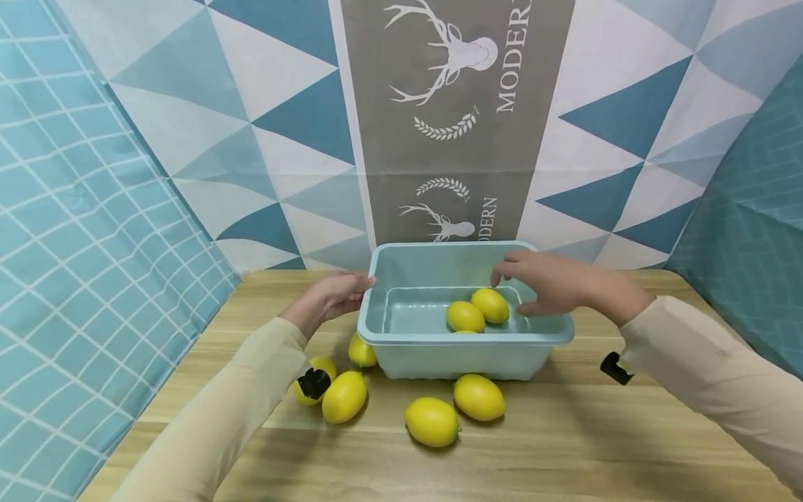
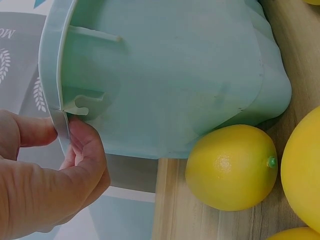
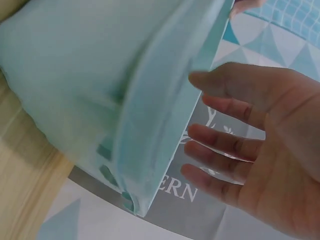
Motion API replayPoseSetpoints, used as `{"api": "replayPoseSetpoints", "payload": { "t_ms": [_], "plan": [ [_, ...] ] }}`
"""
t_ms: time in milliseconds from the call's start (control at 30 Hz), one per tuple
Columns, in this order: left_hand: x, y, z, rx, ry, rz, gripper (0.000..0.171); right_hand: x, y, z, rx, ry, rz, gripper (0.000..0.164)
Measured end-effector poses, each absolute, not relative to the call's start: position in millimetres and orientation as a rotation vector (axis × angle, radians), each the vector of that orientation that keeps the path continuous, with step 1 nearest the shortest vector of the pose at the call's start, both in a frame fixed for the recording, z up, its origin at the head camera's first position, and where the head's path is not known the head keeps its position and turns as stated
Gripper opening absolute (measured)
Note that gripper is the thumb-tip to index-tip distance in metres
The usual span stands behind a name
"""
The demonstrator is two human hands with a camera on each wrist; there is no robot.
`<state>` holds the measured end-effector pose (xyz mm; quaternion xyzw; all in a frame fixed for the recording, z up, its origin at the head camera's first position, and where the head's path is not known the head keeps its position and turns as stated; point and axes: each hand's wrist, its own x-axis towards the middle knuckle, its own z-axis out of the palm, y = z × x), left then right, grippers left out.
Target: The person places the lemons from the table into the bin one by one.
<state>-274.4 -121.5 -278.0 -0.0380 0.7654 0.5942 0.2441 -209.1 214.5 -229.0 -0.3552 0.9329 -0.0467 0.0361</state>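
A light blue-green plastic bin [image 1: 464, 360] stands on the table, tilted in neither direction that I can see. My left hand [image 1: 335, 293] pinches its left rim between thumb and curled fingers, which the left wrist view shows up close. Over the bin's right side hovers my right hand [image 1: 542, 282], fingers spread and slightly bent, holding nothing. Inside lie two lemons, one lemon [image 1: 465, 317] beside another lemon [image 1: 490, 305], and the top of a third peeks above the front rim. In the right wrist view the right hand [image 3: 260, 135] is apart from the rim.
Before the bin lie a lemon [image 1: 432, 422] and another lemon [image 1: 479, 397]. Left of it, a lemon [image 1: 362, 351] sits against the bin's side, near a lemon [image 1: 344, 397] and one partly hidden by the left wrist. A patterned cloth [image 1: 288, 139] hangs behind the wooden table [image 1: 564, 446].
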Motion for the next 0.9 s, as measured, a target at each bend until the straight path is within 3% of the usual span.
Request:
{"api": "replayPoseSetpoints", "payload": {
  "t_ms": [900],
  "plan": [
    [-275, -122, -280, -0.066, 2.064, 1.62, 0.044, -156, 224, -257, -1.308, 3.238, -0.34, 0.041]
  ]
}}
